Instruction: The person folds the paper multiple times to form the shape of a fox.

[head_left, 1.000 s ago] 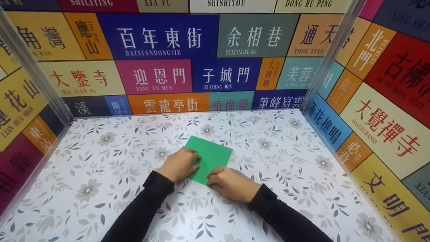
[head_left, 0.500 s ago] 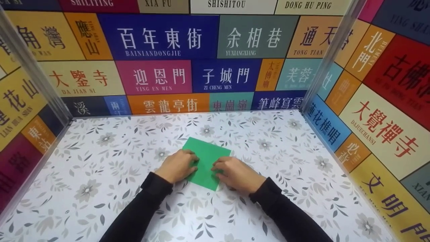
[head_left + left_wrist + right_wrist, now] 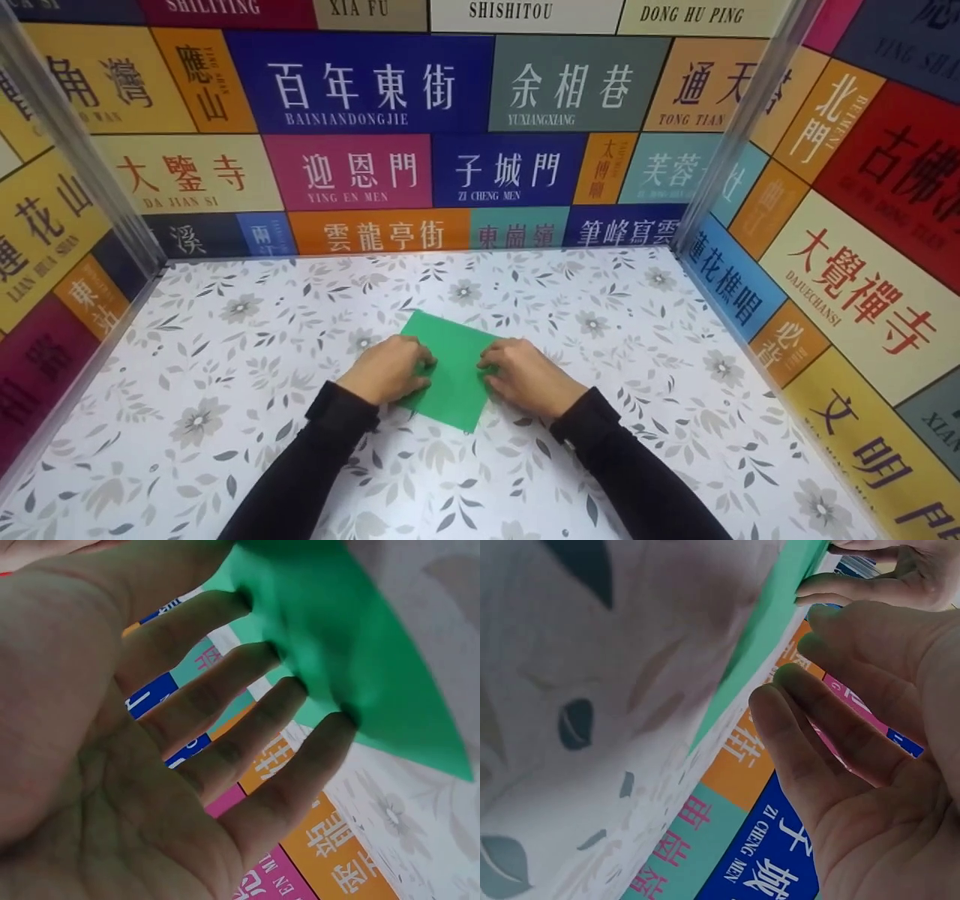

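Note:
A square sheet of green paper lies slanted on the table, with no fold visible. My left hand rests on its left side. In the left wrist view that hand's fingertips press on the paper, the fingers nearly straight and spread. At the paper's right edge is my right hand, fingers gently bent. The right wrist view shows the right hand with its fingertips close by the edge of the paper; the left hand appears beyond it.
The table has a white cover printed with grey flowers and leaves. Upright panels with coloured sign blocks stand behind it and on both sides. Clear strips run along the panel corners.
My right hand has moved from the paper's near edge up along its right edge. The paper has shifted slightly left and toward me, and the left hand has shifted slightly left.

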Available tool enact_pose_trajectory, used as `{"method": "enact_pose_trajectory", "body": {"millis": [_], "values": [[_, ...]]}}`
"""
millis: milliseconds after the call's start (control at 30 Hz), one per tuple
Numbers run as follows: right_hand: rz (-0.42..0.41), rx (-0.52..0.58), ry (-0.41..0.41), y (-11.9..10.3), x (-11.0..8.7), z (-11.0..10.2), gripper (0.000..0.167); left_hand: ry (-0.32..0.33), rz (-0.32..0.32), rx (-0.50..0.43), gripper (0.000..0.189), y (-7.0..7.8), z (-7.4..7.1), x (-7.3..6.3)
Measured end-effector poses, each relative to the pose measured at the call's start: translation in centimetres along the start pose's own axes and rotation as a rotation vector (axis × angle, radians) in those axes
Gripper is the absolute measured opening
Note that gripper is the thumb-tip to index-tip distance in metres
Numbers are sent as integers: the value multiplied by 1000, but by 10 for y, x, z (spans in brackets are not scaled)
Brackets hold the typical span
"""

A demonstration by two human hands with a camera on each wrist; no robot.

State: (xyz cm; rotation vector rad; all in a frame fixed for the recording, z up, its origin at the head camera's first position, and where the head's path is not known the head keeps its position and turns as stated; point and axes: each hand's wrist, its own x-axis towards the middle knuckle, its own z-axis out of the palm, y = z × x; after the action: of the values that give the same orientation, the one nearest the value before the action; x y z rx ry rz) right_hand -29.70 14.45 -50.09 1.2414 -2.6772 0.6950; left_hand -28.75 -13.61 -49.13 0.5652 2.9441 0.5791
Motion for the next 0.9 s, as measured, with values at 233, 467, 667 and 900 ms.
{"method": "enact_pose_trajectory", "body": {"millis": [233, 467, 667, 900], "values": [[-2, 9, 11, 4, -3, 6, 20, -35, -19, -3, 34, 2, -1, 1], [-28, 23, 5, 3, -2, 9, 18, -44, -42, -5, 34, 2, -1, 2], [-49, 20, 8, 3, 1, 9, 16, -19, -15, -19, 34, 1, -4, 1], [-44, 4, -31, 1, 4, 11, 16, -23, -33, -32, 35, 0, -5, -1]]}}
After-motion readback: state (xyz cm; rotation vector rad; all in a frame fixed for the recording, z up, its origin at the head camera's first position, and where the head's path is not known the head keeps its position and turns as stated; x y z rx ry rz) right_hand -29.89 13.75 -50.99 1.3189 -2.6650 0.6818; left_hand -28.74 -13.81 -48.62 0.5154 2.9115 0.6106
